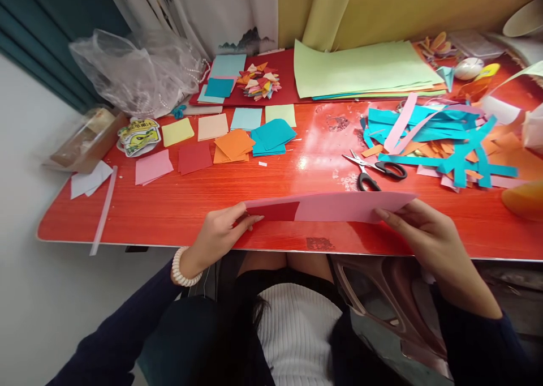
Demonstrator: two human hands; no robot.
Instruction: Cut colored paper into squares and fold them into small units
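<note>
- Fingers [249, 222] of the left hand [218, 230], in the head view, pinch the left end of a long pink paper sheet [339, 207], with the thumb over the edge of a dark red paper piece [278, 211] lying against that end.
- Right hand [430, 224], same view: the thumb and fingertips grip the sheet's opposite end, the thumb on the near face.
- Between both hands, the pink sheet spans left to right over the near part of a glossy red wood-grain desk [148, 219].
- Just beyond the sheet, towards its right end, metal scissors with black handles [367, 163] lie with their blades spread.
- Farther left on the desk, small paper squares sit in two rough rows: yellow [178, 131], peach [212, 127], light blue [246, 119] and pale green [280, 115] behind; pink [153, 167], dark red [195, 158], orange [233, 145] and turquoise [274, 136] in front.
- Right of the scissors is a loose heap of turquoise, pink and orange paper strips [424, 127].
- Along the back are a stack of large light green sheets [365, 69], a multicoloured ring of folded paper points [258, 82] and, at left, a clear plastic bag [136, 74].
- A cream coiled band [183, 270] circles the left wrist.
</note>
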